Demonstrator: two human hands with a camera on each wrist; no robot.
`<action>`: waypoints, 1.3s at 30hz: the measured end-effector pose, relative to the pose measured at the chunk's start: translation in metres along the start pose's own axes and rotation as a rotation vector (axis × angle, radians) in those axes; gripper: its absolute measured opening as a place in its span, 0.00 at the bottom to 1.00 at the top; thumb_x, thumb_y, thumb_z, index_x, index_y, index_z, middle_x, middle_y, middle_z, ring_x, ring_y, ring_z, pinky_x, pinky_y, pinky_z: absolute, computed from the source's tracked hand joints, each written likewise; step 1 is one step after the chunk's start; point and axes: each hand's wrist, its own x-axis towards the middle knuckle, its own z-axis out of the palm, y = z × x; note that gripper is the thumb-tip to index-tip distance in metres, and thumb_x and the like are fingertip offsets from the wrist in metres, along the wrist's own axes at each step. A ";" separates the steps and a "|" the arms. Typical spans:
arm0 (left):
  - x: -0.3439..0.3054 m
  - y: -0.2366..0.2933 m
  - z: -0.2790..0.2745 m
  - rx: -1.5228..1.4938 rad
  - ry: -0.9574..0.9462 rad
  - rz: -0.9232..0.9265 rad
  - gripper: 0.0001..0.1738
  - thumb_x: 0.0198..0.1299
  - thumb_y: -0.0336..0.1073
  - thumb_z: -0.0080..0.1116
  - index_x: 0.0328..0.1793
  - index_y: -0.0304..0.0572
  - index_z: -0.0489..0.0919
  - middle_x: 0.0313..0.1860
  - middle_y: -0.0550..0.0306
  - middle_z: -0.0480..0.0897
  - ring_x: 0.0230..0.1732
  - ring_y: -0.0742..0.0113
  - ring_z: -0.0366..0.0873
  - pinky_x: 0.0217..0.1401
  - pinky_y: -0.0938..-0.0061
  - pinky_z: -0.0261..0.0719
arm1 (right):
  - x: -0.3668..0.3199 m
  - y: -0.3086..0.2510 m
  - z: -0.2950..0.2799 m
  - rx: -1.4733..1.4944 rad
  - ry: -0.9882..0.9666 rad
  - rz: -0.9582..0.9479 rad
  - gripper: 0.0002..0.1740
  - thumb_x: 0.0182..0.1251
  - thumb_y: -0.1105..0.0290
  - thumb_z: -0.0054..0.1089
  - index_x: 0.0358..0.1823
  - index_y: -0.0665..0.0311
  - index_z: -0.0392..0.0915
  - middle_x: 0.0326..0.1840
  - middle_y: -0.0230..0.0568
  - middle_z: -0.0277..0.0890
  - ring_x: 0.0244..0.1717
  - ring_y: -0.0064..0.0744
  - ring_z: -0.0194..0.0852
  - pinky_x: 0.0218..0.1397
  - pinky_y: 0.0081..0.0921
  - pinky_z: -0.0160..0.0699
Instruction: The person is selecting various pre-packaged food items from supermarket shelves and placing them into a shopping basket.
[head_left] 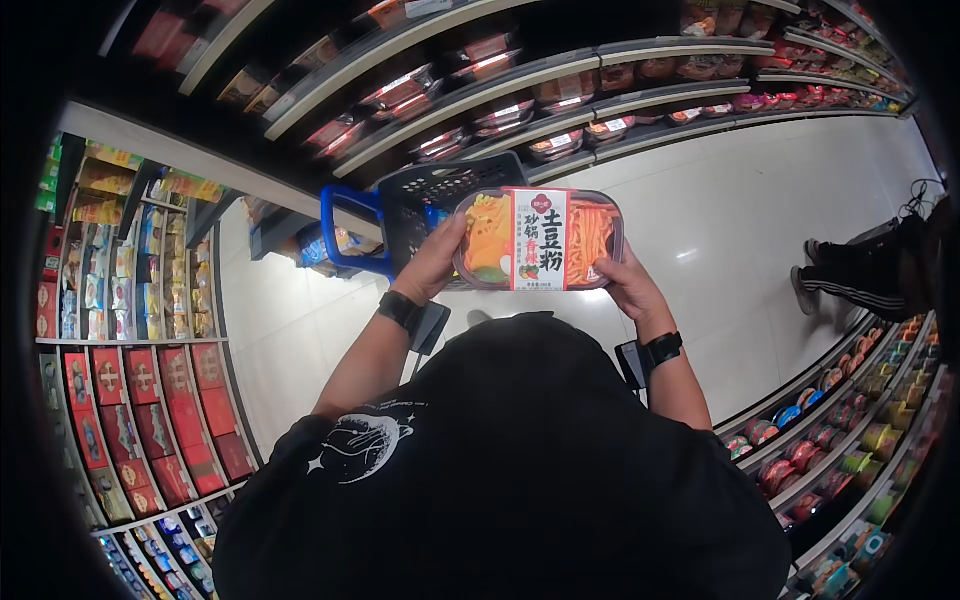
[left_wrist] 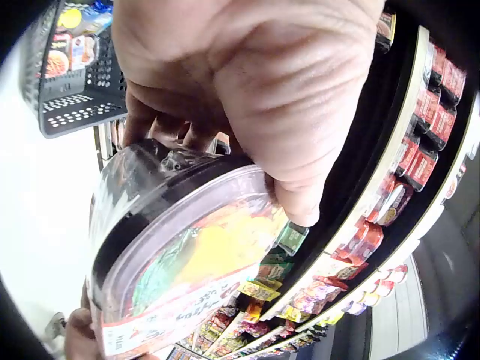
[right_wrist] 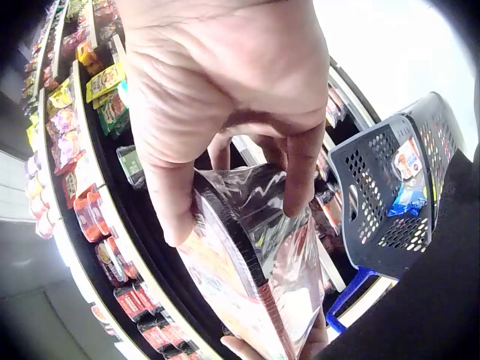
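Note:
A sealed food tray [head_left: 540, 240] with a white and red label band is held level in front of the chest. At its left end the left hand [head_left: 432, 262] grips it, thumb on the lid edge. The right hand [head_left: 632, 284] grips the opposite end. In the left wrist view the left hand [left_wrist: 247, 82] pinches the dark-rimmed tray [left_wrist: 187, 247], fingers behind it. From the right wrist, the right hand [right_wrist: 225, 97] has its thumb on the lid side and fingers on the wrapped underside of the tray [right_wrist: 255, 262].
Behind the tray stands a dark perforated basket [head_left: 405, 200] with a blue handle; packages lie inside it. Stocked shelves [head_left: 480, 95] run ahead, with more at left and lower right. On the pale floor [head_left: 700, 220], another person's legs [head_left: 850, 272] show at the right.

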 end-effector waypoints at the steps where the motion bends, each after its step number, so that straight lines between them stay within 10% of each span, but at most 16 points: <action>1: 0.000 -0.004 -0.002 -0.013 0.010 0.002 0.40 0.73 0.61 0.47 0.78 0.40 0.61 0.74 0.50 0.71 0.71 0.63 0.72 0.73 0.67 0.72 | 0.001 0.001 0.002 -0.005 -0.001 0.003 0.57 0.50 0.60 0.81 0.78 0.60 0.53 0.70 0.39 0.68 0.70 0.37 0.68 0.72 0.39 0.68; 10: -0.003 -0.003 -0.003 -0.159 0.058 -0.095 0.35 0.77 0.58 0.38 0.78 0.39 0.61 0.74 0.51 0.70 0.73 0.63 0.69 0.77 0.67 0.67 | 0.020 0.012 -0.002 0.001 -0.029 0.096 0.47 0.62 0.63 0.70 0.78 0.60 0.52 0.69 0.40 0.69 0.68 0.36 0.70 0.69 0.39 0.72; 20: -0.002 -0.007 -0.024 -0.037 0.006 -0.146 0.38 0.76 0.64 0.35 0.85 0.59 0.50 0.81 0.53 0.59 0.79 0.57 0.59 0.74 0.58 0.69 | 0.031 0.024 0.012 0.016 0.034 0.188 0.37 0.69 0.66 0.61 0.76 0.62 0.55 0.70 0.44 0.67 0.68 0.38 0.71 0.67 0.39 0.78; 27: -0.037 0.013 -0.018 -0.072 0.141 -0.063 0.39 0.75 0.60 0.41 0.81 0.41 0.57 0.78 0.51 0.65 0.76 0.61 0.65 0.77 0.65 0.67 | 0.062 0.043 0.018 0.114 -0.024 0.281 0.33 0.71 0.69 0.58 0.74 0.68 0.56 0.68 0.47 0.68 0.67 0.39 0.73 0.67 0.41 0.80; 31: -0.050 -0.038 -0.122 -0.068 0.561 0.011 0.35 0.71 0.54 0.54 0.74 0.37 0.65 0.66 0.46 0.74 0.67 0.51 0.72 0.67 0.63 0.73 | 0.072 0.053 0.037 0.099 -0.013 0.282 0.33 0.72 0.69 0.56 0.75 0.67 0.55 0.69 0.47 0.68 0.68 0.40 0.72 0.67 0.42 0.80; 35: -0.064 -0.058 -0.247 1.044 1.472 0.214 0.40 0.57 0.50 0.71 0.65 0.26 0.71 0.60 0.39 0.76 0.58 0.45 0.76 0.63 0.60 0.72 | 0.082 0.057 0.068 0.057 -0.003 0.241 0.32 0.73 0.68 0.55 0.74 0.66 0.56 0.69 0.45 0.67 0.69 0.41 0.70 0.68 0.47 0.78; 39: -0.063 -0.050 -0.325 0.294 0.958 0.122 0.26 0.66 0.45 0.63 0.61 0.31 0.75 0.42 0.51 0.82 0.49 0.61 0.79 0.54 0.69 0.74 | 0.088 0.065 0.097 0.012 0.028 0.231 0.32 0.73 0.65 0.56 0.74 0.65 0.58 0.71 0.43 0.68 0.69 0.41 0.69 0.71 0.46 0.73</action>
